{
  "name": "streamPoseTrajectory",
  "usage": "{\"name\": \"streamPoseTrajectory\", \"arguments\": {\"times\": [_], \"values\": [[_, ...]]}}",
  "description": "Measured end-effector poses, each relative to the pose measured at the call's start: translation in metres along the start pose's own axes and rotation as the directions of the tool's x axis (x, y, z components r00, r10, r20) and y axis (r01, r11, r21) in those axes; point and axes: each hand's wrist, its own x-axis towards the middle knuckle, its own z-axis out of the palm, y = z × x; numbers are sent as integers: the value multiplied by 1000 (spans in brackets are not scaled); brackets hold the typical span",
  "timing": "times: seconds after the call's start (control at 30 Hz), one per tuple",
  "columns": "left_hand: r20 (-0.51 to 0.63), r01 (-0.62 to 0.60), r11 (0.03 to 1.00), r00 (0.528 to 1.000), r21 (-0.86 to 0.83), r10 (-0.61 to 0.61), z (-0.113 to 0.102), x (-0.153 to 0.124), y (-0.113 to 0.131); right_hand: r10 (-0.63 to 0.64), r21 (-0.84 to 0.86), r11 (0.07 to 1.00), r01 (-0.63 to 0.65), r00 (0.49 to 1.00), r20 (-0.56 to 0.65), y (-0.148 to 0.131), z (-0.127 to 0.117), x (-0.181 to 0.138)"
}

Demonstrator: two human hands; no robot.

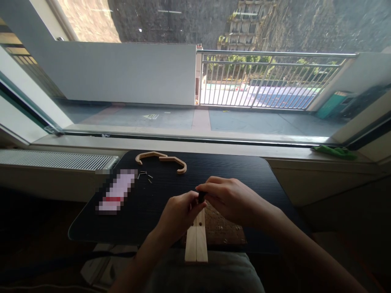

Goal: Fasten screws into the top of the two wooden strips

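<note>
Near the front of the dark table, my right hand (227, 199) is closed, its fingertips pinching a small black object (201, 196). Its kind is mostly hidden by the fingers. My left hand (180, 211) is closed just left of it, with thumb and fingers around the lower end of the black object; what exactly they grip is hidden. Below the hands are two pale wooden strips (196, 244), lying side by side with dark round holes near the fingers. Their near ends stick out past the table edge. Under them and to the right is a worn brown board (232, 232).
On the dark table (152, 219) lie two curved wooden hooks (174, 160) at the back and several small screws (145, 174). A blurred pink-and-white item (117, 193) rests at left. Behind stand a windowsill, a white radiator (58, 159) and a green cloth (334, 152).
</note>
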Motion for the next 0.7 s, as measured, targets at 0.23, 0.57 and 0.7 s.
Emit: {"name": "streamPoseTrajectory", "arguments": {"times": [0.23, 0.57, 0.7], "values": [[18, 10, 1000, 1000, -15, -9, 1, -1, -3, -58, 89, 994, 60, 998, -24, 4, 3, -1], [73, -6, 1000, 997, -9, 7, -2, -2, -4, -82, 136, 987, 85, 996, -30, 8, 2, 0], [95, 5, 1000, 995, -7, -4, -4, -2, -1, -59, 95, 994, 59, 998, -4, 5, -1, 0]]}}
